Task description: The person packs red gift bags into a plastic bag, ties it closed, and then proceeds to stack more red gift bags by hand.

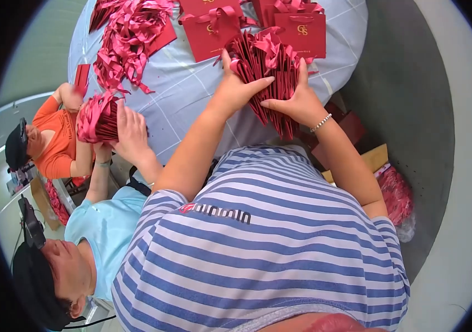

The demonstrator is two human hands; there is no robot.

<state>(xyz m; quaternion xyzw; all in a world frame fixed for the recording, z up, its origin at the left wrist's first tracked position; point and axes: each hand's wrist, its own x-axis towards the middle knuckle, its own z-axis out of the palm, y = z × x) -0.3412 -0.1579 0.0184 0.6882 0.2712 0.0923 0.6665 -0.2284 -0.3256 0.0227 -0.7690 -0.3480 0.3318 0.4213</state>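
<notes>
A thick bundle of flat red paper bags [272,83] with pink ribbon handles is held between both my hands at the table's near edge. My left hand [239,86] presses on the bundle's left side, thumb across its face. On the right side my right hand [297,99] grips it, thumb pointing inward and fingers up along the edge. The bags stand on edge, fanned slightly, with ribbons loose on top. Just behind them lie red bags with gold lettering [302,41] and another lettered bag [205,36].
The round table [178,110] has a pale checked cloth. A ribboned pile [128,44] lies at its far left. At left, a co-worker in light blue [106,229] holds another bundle [100,119]; a person in orange [59,138] sits beyond. A bag of red items [395,193] stands on the right floor.
</notes>
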